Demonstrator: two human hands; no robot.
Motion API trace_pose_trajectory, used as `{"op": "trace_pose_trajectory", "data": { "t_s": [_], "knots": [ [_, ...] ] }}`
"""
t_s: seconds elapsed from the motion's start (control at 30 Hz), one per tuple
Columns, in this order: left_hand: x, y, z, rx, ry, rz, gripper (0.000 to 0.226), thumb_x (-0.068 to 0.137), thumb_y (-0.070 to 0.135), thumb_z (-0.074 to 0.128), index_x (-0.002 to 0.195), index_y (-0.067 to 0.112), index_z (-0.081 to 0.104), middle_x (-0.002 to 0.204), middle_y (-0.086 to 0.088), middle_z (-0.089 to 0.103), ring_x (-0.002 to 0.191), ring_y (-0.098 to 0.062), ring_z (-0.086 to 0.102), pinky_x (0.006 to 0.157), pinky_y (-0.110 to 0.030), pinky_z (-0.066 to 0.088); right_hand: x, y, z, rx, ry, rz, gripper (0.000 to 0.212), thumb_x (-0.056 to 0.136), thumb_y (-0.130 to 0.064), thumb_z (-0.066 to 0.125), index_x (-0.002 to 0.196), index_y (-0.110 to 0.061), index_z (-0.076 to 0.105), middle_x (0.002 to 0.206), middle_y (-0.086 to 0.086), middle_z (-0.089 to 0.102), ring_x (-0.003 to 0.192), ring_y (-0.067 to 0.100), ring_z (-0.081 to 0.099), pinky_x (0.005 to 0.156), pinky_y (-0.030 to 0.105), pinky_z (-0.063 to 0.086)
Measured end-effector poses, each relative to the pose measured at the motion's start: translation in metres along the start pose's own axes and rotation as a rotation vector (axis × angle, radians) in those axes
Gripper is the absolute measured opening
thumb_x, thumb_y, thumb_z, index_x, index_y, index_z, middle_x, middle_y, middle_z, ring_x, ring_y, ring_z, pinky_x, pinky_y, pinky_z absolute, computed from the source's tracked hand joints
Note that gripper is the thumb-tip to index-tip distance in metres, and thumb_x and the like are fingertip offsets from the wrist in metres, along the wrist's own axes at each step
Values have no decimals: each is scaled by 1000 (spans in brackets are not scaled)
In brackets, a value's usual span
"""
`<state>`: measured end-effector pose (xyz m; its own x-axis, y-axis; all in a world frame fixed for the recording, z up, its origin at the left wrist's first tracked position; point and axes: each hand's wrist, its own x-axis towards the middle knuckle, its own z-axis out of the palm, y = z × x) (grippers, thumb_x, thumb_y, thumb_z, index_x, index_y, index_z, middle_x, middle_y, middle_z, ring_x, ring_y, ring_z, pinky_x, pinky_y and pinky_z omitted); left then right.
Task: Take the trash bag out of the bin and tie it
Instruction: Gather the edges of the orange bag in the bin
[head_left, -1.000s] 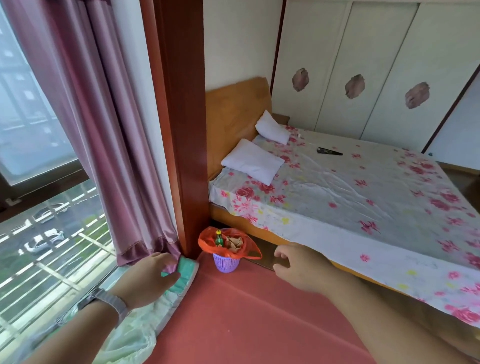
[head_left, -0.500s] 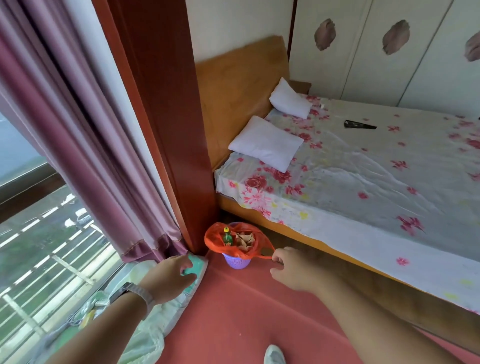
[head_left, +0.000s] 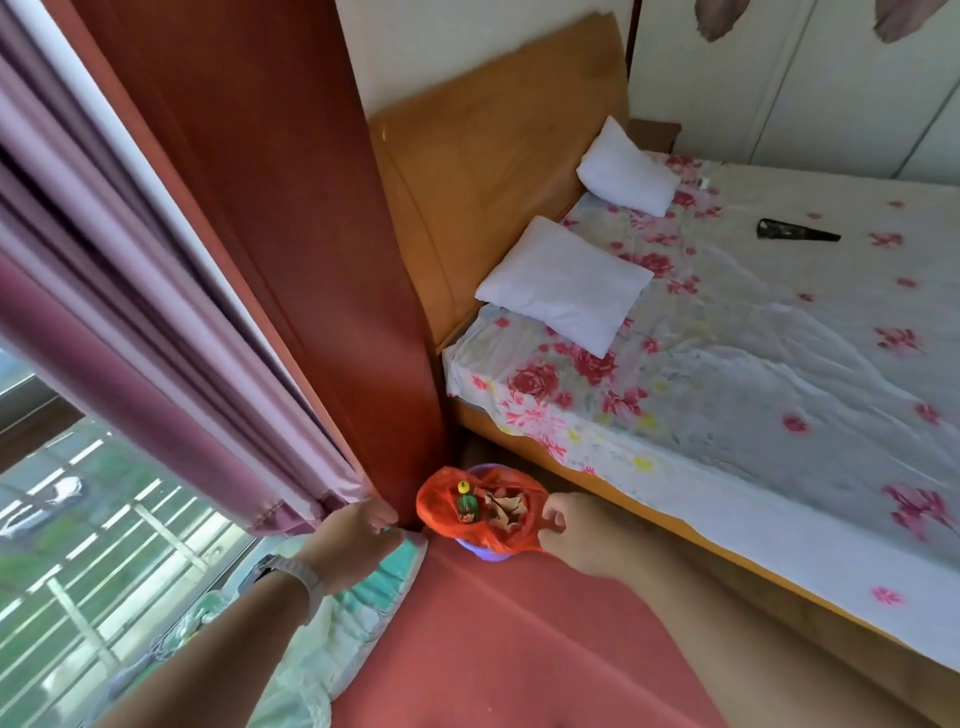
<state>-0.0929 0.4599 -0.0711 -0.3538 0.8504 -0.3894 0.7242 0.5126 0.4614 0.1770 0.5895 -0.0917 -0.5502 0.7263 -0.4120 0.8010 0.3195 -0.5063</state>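
Bag: our thin orange plastic trash bag (head_left: 483, 506) sits low in the middle of our view, in the corner at the foot of the dark red wooden post (head_left: 291, 218), with the wooden bed (head_left: 727, 364) at 2 o'clock from it.
Bin: the small purple plastic bin (head_left: 483, 552) is under the bag — we see only a bit of its rim and side, because the bag is folded over the top.
Inside: a little green bottle with a yellow cap (head_left: 466, 503) and some crumpled brown paper (head_left: 505, 510).
Right hand: our right hand (head_left: 582, 535) is at 3 o'clock from the bag, touching its edge; the fingers are curled and look to be pinching the orange plastic there.
Left hand: our left hand (head_left: 358, 532) is at 9 o'clock from the bag, near it but not touching, by the hem of the pink curtain (head_left: 130, 322); the fingers are loosely spread and hold nothing.
How it feels: we think the bag is soft, thin and a bit slippery, and light with so little in it — it could tear if we yank.
Where to hold: we think the best place is the loose rim, one hand on each side, pulling straight up so the bottle stays in.
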Motion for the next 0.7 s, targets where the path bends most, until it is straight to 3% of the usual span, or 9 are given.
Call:
{"op": "trace_pose_trajectory", "data": {
  "t_s": [0.1,0.23,0.33,0.47,0.57,0.7],
  "knots": [
    [34,-8,-2,-49,-22,-53,28,76,38,54,97,23,67,95,2,72,79,-16,69,74,-36,57,28,2,0,22,-19,52,38,82,-51,51,115,-33,57,106,-15,60,86,9,56,63,24,42],
    [86,-20,-2,-121,-61,-88,17,75,36,57,81,24,67,77,-4,74,67,-19,69,62,-36,55,69,4,6,85,-50,165,28,78,-50,53,102,-35,58,99,-10,63,84,9,59,73,31,52],
    [136,-33,1,-183,-119,-86,16,78,32,57,68,22,64,71,-9,71,49,-11,59,54,-28,47,106,1,7,132,-34,222,25,81,-44,55,100,-29,60,96,-5,64,83,12,60,72,33,52],
    [196,-50,7,-217,-245,-134,13,79,31,58,85,21,65,72,4,63,62,-15,53,59,-28,43,148,-7,19,136,-70,318,24,82,-42,53,97,-25,61,91,-4,65,82,15,61,63,28,45],
    [240,-60,13,-244,-289,-149,18,80,30,57,89,18,66,75,0,63,66,-20,54,59,-28,42,183,-6,29,167,-66,365,28,83,-40,53,103,-24,61,91,-4,64,84,16,60,61,25,40],
    [286,-76,36,-270,-300,-207,21,82,28,57,90,12,69,90,-10,71,77,-27,59,65,-29,41,220,10,54,254,-66,417,10,84,-34,57,93,-28,58,88,-9,59,81,12,55,55,19,33]
  ]
}}
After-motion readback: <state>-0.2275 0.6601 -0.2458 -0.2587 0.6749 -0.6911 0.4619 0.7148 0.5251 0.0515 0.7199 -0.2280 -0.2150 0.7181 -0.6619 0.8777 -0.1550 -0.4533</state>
